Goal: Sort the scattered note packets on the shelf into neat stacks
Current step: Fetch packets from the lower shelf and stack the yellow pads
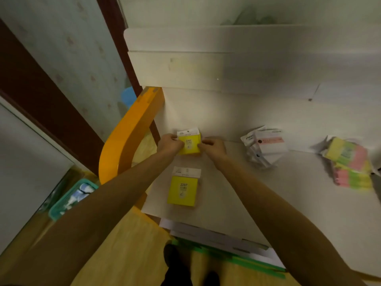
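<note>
A yellow note packet is held between both hands at the far left end of a pale shelf, close against the back wall. The left hand is curled around the packet's left edge, and the right hand is pinching its right edge with curled fingers; the packet is thus gripped from both sides. Its long axis is seen running away from the person, with the white header card pointing toward the wall and the yellow body toward the person. It appears to stand tilted rather than lie flat, though this cannot be told for certain. Just nearer than the hands, between the forearms, a second yellow packet of the same kind is lying flat, turned the same way. To the right of the right hand, a loose heap of white and pink packets is seen, and well beyond that, a scattered pile of multicoloured packets. The step in hand is judged to be the squaring or placing of the yellow packets into one stack. The next move would likely call for the held packet to be set down with its edges aligned, and for the other packets to be gathered afterward.
</note>
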